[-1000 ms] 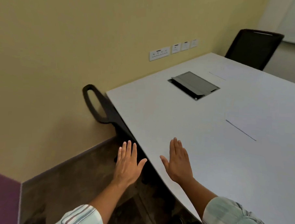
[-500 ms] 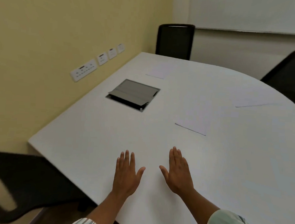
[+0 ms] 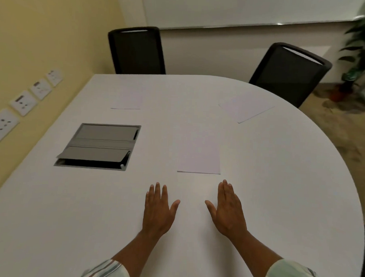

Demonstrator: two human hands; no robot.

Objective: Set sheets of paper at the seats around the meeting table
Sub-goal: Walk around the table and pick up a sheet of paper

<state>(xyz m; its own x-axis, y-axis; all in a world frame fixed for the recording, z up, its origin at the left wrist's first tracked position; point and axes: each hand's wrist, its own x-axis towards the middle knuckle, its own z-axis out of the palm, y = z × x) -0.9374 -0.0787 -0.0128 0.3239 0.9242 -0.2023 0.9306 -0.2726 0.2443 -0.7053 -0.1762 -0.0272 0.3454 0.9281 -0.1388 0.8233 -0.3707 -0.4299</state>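
Hovering flat over the worktop (image 3: pixel 280 184), left hand (image 3: pixel 158 210) and right hand (image 3: pixel 228 211) hold nothing, fingers (image 3: pixel 157 189) straight and close together; nearest sheet (image 3: pixel 198 151) lies just beyond, two sheets (image 3: pixel 127 99) squared to chairs (image 3: pixel 137 50).

The head camera looked forward and down across the white worktop (image 3: pixel 280 184), close above both flat hands.

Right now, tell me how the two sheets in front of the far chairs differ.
The left sheet lies square to the table edge before the left chair; the right sheet is turned at an angle before the right chair. The left sheet's edges show fainter. Both are blank white, lying flat.
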